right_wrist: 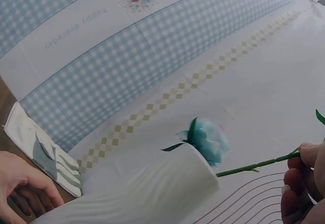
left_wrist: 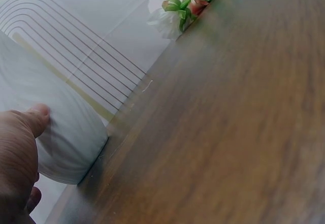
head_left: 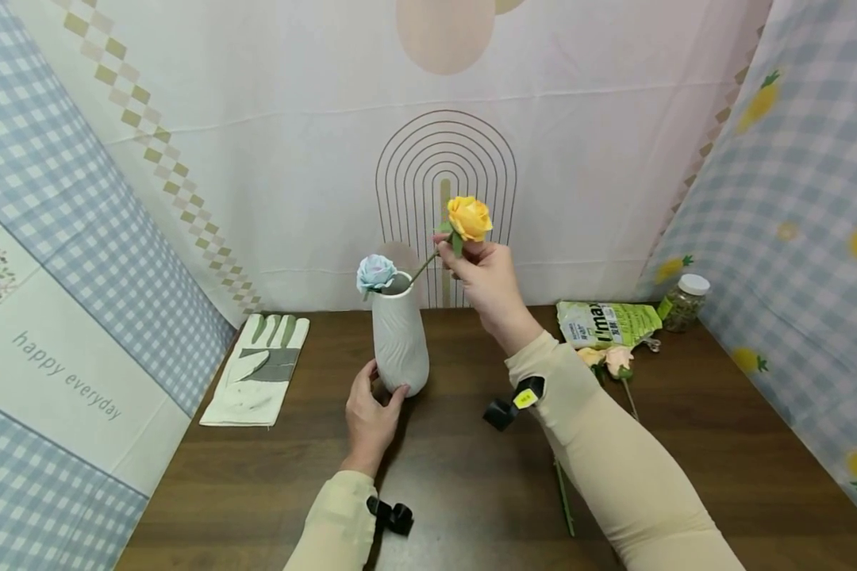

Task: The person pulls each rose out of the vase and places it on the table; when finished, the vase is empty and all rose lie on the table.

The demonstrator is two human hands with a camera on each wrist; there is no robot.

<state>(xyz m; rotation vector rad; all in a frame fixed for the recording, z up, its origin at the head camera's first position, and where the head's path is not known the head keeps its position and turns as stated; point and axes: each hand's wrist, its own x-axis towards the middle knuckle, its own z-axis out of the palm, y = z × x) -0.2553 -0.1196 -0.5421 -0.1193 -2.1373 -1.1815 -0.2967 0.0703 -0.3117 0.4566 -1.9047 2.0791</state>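
Observation:
A white vase (head_left: 400,341) with a wavy relief stands upright on the table. My left hand (head_left: 373,416) holds it low down, thumb on one side and fingers round the other; the thumb (left_wrist: 39,116) lies on its wall in the left wrist view. A pale blue rose (head_left: 376,272) is in the vase, its bloom leaning over the left of the rim. Above the mouth, my right hand (head_left: 491,289) pinches a yellow rose (head_left: 469,218) by its stem just under the bloom. That green stem (right_wrist: 249,168) slants down to the vase's mouth; its lower end is hidden.
White-and-grey gloves (head_left: 257,373) lie left of the vase. Toward the right are peach roses (head_left: 619,361), partly behind my right sleeve, a green-and-white packet (head_left: 607,321) and a white-lidded jar (head_left: 685,303). A green stem (head_left: 563,498) lies nearer the front. Cloth walls (head_left: 293,198) enclose the table.

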